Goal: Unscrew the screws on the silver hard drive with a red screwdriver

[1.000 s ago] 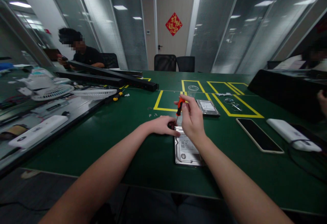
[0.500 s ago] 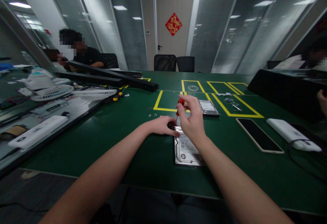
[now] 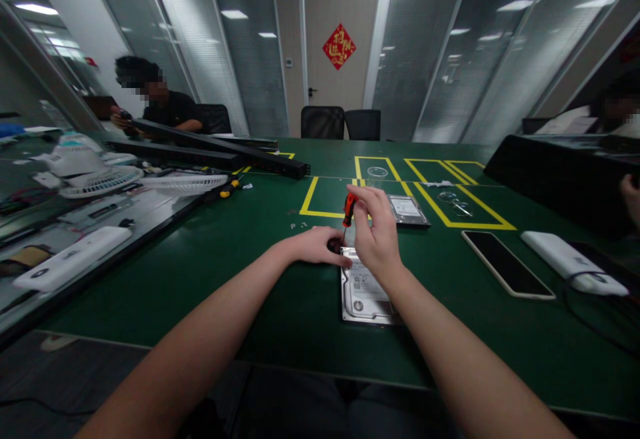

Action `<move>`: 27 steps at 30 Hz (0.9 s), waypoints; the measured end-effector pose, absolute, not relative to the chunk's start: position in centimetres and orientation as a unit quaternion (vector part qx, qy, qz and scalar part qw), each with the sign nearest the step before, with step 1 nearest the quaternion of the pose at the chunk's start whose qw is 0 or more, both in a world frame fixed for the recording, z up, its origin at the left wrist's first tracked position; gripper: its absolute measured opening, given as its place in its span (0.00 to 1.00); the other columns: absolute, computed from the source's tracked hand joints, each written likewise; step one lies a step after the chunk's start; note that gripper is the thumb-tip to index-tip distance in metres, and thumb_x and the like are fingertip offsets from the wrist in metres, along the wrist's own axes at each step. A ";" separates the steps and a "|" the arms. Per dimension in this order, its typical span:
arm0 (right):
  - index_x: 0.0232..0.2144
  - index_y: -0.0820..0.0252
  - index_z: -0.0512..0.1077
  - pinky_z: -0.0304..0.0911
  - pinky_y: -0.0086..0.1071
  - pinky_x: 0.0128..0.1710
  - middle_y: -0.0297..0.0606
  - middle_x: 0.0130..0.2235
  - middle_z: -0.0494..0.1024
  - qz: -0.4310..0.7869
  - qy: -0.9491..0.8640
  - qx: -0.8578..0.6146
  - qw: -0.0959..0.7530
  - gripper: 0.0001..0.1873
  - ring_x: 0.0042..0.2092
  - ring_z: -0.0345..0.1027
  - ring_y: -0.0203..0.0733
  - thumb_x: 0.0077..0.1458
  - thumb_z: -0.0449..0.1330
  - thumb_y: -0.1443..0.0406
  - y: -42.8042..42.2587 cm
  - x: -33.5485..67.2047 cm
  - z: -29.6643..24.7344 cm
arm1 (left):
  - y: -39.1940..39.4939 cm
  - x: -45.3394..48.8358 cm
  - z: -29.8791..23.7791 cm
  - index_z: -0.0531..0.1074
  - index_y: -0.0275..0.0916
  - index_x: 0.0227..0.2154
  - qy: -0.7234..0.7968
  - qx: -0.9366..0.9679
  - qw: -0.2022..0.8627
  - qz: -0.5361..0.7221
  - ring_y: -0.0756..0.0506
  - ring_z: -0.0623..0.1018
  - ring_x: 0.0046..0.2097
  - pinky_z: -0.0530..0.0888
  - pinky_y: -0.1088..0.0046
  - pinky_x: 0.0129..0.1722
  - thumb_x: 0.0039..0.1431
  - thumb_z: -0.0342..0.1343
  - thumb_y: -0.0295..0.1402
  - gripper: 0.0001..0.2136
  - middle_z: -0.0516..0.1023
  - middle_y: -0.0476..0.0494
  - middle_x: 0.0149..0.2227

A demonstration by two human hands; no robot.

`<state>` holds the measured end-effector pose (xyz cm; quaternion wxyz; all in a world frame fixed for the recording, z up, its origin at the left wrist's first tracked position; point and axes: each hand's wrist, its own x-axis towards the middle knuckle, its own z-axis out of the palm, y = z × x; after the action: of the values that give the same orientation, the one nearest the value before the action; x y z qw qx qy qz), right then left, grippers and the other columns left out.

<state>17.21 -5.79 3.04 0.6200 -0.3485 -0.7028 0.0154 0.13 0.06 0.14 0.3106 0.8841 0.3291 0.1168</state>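
Note:
A silver hard drive (image 3: 367,292) with a white label lies flat on the green table in front of me. My left hand (image 3: 320,245) steadies its far left corner, thumb on the top face and fingers curled around the edge. In my right hand (image 3: 375,225) is a red and black screwdriver (image 3: 349,211), nearly upright, its shaft running down to that same corner. The fingers rest on top of the handle, and the thumb sits a little off its side. The tip's contact is hard to make out. Tiny screws (image 3: 299,225) lie beyond my left hand.
A second hard drive (image 3: 407,211) lies behind my right hand. To the right are a phone (image 3: 505,264) and a white power bank (image 3: 573,262) with a cable. Fan parts (image 3: 100,175) and black bars (image 3: 225,149) are at left. A person sits across the table.
My right thumb has moved off the screwdriver's handle toward me, so more of the handle shows. My left hand and the hard drive have stayed in place.

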 end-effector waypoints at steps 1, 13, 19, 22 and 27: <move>0.56 0.49 0.74 0.73 0.46 0.54 0.42 0.51 0.74 0.015 -0.703 -0.349 0.619 0.19 0.54 0.71 0.45 0.71 0.50 0.69 -5.8 17.2 3.0 | 0.0 0.1 0.1 0.78 0.38 0.44 0.330 0.884 0.311 0.117 0.40 0.79 0.42 0.71 0.66 0.41 0.51 0.68 0.57 0.28 0.82 0.41 0.42; 0.56 0.46 0.73 0.74 0.48 0.52 0.42 0.52 0.72 0.010 -0.699 -0.357 0.620 0.17 0.54 0.71 0.46 0.71 0.52 0.67 -5.8 17.2 3.0 | 0.2 0.1 -0.1 0.78 0.39 0.46 0.322 0.886 0.312 0.120 0.41 0.78 0.41 0.70 0.66 0.41 0.52 0.68 0.56 0.28 0.82 0.41 0.42; 0.55 0.49 0.74 0.74 0.46 0.52 0.43 0.52 0.73 0.010 -0.698 -0.357 0.621 0.16 0.54 0.71 0.46 0.71 0.53 0.67 -5.7 17.1 3.0 | 0.1 0.1 0.0 0.79 0.38 0.47 0.323 0.885 0.313 0.117 0.41 0.78 0.41 0.70 0.67 0.40 0.52 0.68 0.56 0.29 0.82 0.42 0.41; 0.55 0.51 0.74 0.74 0.46 0.52 0.43 0.52 0.73 0.010 -0.696 -0.356 0.623 0.16 0.54 0.71 0.45 0.71 0.53 0.68 -5.7 17.1 3.0 | 0.0 0.1 0.1 0.79 0.38 0.47 0.325 0.887 0.305 0.117 0.41 0.78 0.41 0.70 0.66 0.41 0.52 0.67 0.56 0.29 0.82 0.41 0.41; 0.54 0.50 0.74 0.75 0.45 0.50 0.43 0.52 0.73 0.010 -0.694 -0.355 0.626 0.14 0.54 0.71 0.46 0.71 0.53 0.67 -5.7 17.0 2.9 | 0.0 0.1 0.2 0.79 0.38 0.48 0.324 0.888 0.305 0.114 0.41 0.78 0.41 0.70 0.67 0.40 0.52 0.67 0.57 0.29 0.82 0.42 0.41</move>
<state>17.04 -5.67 2.94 0.6265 -0.3553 -0.6937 0.0096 0.12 0.02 0.15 0.3052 0.8884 0.3237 0.1136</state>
